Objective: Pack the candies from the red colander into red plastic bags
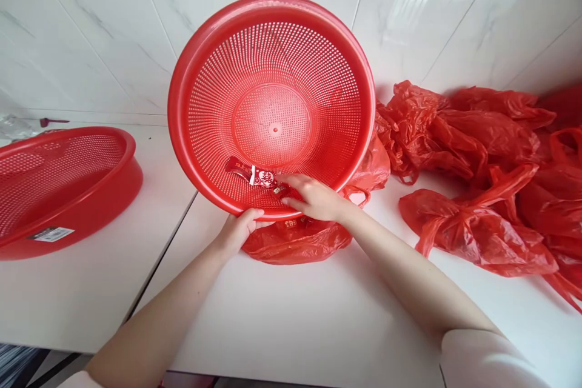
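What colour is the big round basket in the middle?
The round perforated plastic basket is bright red, rim included; the head view shows it best.

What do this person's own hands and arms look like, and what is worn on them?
The left hand and right hand are bare, with no gloves, rings or watch visible. Pale, plain sleeves leave both forearms uncovered.

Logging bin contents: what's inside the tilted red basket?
A few small red wrapped packets, one with white on it, near the lower rim of the basket. The right hand partly covers them, so I can't give a count.
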`<state>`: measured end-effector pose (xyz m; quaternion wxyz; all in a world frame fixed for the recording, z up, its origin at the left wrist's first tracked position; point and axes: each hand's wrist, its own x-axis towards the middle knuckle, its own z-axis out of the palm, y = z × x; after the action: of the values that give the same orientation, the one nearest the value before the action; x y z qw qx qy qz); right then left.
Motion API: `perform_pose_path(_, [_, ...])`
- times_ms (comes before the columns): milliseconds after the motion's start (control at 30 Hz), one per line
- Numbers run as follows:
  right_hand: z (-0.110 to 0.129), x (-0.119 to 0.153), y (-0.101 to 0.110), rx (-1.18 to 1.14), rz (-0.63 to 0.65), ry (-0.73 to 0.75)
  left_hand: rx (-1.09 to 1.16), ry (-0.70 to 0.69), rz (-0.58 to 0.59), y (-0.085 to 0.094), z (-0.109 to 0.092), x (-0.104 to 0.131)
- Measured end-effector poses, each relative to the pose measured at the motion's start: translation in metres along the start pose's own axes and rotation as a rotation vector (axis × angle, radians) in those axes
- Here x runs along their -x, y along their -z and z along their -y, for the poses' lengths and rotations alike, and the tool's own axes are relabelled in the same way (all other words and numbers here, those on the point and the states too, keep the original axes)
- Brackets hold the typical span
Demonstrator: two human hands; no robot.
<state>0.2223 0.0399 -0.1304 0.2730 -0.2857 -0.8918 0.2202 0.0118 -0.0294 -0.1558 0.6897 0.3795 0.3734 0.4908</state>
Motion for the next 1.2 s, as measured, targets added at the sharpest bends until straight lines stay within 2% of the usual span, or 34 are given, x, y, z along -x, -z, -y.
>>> perform_pose_path(100, [-0.002, 0.0, -0.003, -0.046, 0.078, 0.032, 0.0, -0.011, -0.017, 0.0, 0.0, 0.0])
perform_pose_path(167, [-0.004, -0.001, -0.004, -0.132, 0.028, -0.017, -0.003, -0.019, -0.039, 0.002, 0.001, -0.001])
perform_pose_path(233, [-0.004, -0.003, -0.003, -0.313, -0.057, -0.143, -0.012, -0.027, -0.058, 0.003, 0.002, -0.003])
perform_pose_path(367, [-0.004, -0.006, 0.003, -0.906, -0.13, -0.458, -0.033, -0.046, -0.074, 0.005, 0.003, -0.005])
perform_pose_path(433, [-0.004, -0.006, 0.006, -1.105, -0.162, -0.55, -0.039, -0.046, -0.073, 0.006, 0.003, -0.005])
perform_pose_path(500, [-0.004, -0.006, 0.009, -1.193, -0.182, -0.581, -0.042, -0.041, -0.074, 0.006, 0.003, -0.005])
perform_pose_path(900, [-0.01, -0.005, 0.005, -1.078, -0.167, -0.61, -0.05, -0.038, -0.066, 0.006, 0.003, -0.004])
perform_pose_path(1100, [-0.002, -0.003, 0.008, -0.821, 0.093, -0.367, -0.052, -0.055, -0.026, 0.009, 0.005, -0.006])
perform_pose_path(1200, [0.002, -0.003, 0.006, -0.762, 0.183, -0.317, -0.053, -0.014, -0.01, 0.01, 0.004, -0.005])
